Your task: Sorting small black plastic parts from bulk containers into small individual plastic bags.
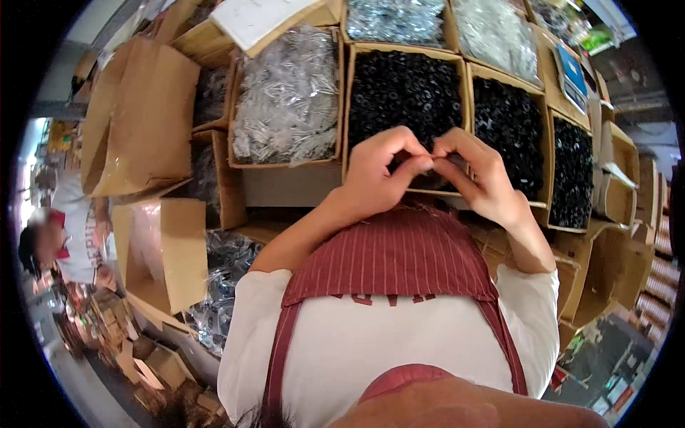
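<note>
My left hand (pixel 382 167) and my right hand (pixel 485 175) meet at the fingertips in front of me, both closed in a pinch. Whatever lies between the fingertips is too small to make out. Just beneath and beyond them, a cardboard box (pixel 347 93) holds a heap of small shiny black parts (pixel 407 89), some ring-shaped. To the right, more black parts (pixel 508 128) fill a second box, and similar black pieces (pixel 571 175) a third. Left of my hands, clear plastic packets (pixel 285 100) with slim pale pieces fill another box.
Farther back are boxes of bluish packets (pixel 396 21) and clear packets (pixel 496 36). A blue device (pixel 571 71) sits at the far right. Open cardboard boxes (pixel 139 118) and dark bagged items (pixel 221 285) stand at left. Another person (pixel 75 228) is at the far left.
</note>
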`<state>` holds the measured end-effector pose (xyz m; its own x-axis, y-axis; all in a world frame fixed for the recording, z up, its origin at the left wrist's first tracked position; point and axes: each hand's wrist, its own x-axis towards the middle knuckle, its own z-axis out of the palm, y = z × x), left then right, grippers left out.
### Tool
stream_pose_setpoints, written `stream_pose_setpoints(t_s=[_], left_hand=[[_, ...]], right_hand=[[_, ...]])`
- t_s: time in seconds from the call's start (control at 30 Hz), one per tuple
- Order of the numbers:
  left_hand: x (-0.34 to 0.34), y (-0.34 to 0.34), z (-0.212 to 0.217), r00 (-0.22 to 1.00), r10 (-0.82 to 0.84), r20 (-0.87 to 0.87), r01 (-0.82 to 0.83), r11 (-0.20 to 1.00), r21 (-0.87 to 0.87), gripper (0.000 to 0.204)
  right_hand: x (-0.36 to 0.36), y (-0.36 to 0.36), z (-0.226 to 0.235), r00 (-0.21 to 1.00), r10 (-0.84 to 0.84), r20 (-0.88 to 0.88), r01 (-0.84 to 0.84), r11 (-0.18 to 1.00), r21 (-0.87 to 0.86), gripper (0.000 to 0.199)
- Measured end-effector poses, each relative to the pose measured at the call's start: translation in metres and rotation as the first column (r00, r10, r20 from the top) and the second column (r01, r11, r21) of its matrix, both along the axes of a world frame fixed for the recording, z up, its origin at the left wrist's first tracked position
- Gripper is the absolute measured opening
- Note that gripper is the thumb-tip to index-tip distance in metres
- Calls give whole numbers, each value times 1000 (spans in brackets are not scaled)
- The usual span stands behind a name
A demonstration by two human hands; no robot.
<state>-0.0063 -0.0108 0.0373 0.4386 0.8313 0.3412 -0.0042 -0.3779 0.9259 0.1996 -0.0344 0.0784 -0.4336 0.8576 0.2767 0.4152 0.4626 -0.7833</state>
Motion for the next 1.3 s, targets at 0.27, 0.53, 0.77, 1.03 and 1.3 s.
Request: stream_pose_setpoints(t_s=[0.27, 0.53, 0.77, 1.03, 1.3], left_hand=[[-12, -3, 9, 1000, 26, -17, -23, 987, 159, 9], [-84, 2, 43, 978, 206, -28, -207, 949, -238, 8], [-12, -24, 78, 935, -353, 40, 340, 858, -386, 9], [-168, 16, 84, 553, 503, -664, -609, 788, 89, 37], [-390, -14, 79, -642, -124, -757, -622, 662, 419, 43]], right_hand=[[14, -22, 21, 994, 39, 105, -42, 999, 24, 12], [68, -63, 26, 922, -84, -378, 21, 985, -168, 7], [18, -57, -3, 947, 121, -297, -166, 977, -132, 65], [158, -150, 29, 887, -422, 189, 462, 812, -356, 25], [182, -191, 50, 702, -446, 555, 666, 687, -290, 50]])
